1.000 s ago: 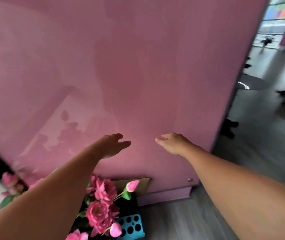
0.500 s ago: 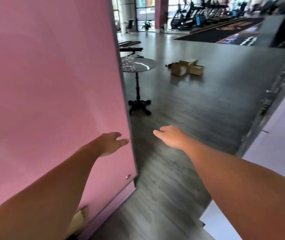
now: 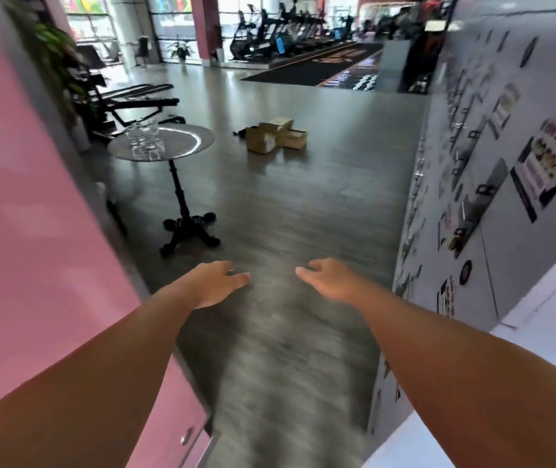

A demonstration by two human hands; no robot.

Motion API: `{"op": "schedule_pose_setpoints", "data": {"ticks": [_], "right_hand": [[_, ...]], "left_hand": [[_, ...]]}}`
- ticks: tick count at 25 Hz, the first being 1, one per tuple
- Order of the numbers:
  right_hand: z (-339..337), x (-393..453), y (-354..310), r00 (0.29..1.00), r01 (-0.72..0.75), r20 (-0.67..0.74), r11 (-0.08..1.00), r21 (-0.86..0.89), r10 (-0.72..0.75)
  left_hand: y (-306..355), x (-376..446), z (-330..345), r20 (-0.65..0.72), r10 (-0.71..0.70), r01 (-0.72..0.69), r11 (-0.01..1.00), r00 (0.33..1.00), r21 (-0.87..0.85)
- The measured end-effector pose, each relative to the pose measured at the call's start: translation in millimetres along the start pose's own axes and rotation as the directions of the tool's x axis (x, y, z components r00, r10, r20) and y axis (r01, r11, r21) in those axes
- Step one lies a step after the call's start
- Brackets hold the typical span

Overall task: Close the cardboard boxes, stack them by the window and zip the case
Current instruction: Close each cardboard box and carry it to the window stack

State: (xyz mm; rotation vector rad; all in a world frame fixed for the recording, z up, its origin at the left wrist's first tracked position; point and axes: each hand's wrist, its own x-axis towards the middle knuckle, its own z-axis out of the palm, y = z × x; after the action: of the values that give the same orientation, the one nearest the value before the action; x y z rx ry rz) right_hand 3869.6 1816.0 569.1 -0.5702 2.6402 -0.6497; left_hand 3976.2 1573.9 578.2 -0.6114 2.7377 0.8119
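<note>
- Left hand [image 3: 214,283] and right hand [image 3: 329,278]: held out over the floor [image 3: 280,349], fingers loosely spread, holding nothing.
- Right: grey wall [image 3: 493,184] with stickers, writing too blurred to read.
- Round tabletop [image 3: 182,143]: glasses [image 3: 143,135] at its left edge.
- Cardboard boxes [image 3: 275,135]: clustered on the floor beyond, well apart from both hands; labels illegible.
</note>
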Motion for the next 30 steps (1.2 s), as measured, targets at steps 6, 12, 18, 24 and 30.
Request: {"op": "schedule_pose_setpoints", "data": {"ticks": [6,12,18,24,30], "right_hand": [[-48.1,92.9,0.1,0.992,-0.112,-0.055,0.993,0.040,0.114],[-85.3,195.6,39.9,0.977,-0.202,-0.054,0.976,0.076,0.206],[-132.6,353.0,85.2,0.979,-0.193,-0.055,0.979,0.062,0.197],[-216.3,503.5,103.0,0.990,-0.129,-0.049,0.991,0.042,0.131],[-274.0,670.1,117.6,0.995,-0.101,-0.023,0.994,0.034,0.102]], "left_hand": [[42.2,139.6,-41.7,0.060,0.137,-0.138,0.990,0.989,0.012],[91.0,260.2,-48.1,0.122,0.216,-0.227,0.970,0.969,0.090],[151.1,411.7,-69.2,0.091,0.219,-0.231,0.962,0.971,0.148],[209.0,547.6,-111.0,0.095,0.198,-0.209,0.969,0.976,0.130],[241.6,717.2,-147.6,0.093,0.216,-0.229,0.961,0.972,0.158]]}}
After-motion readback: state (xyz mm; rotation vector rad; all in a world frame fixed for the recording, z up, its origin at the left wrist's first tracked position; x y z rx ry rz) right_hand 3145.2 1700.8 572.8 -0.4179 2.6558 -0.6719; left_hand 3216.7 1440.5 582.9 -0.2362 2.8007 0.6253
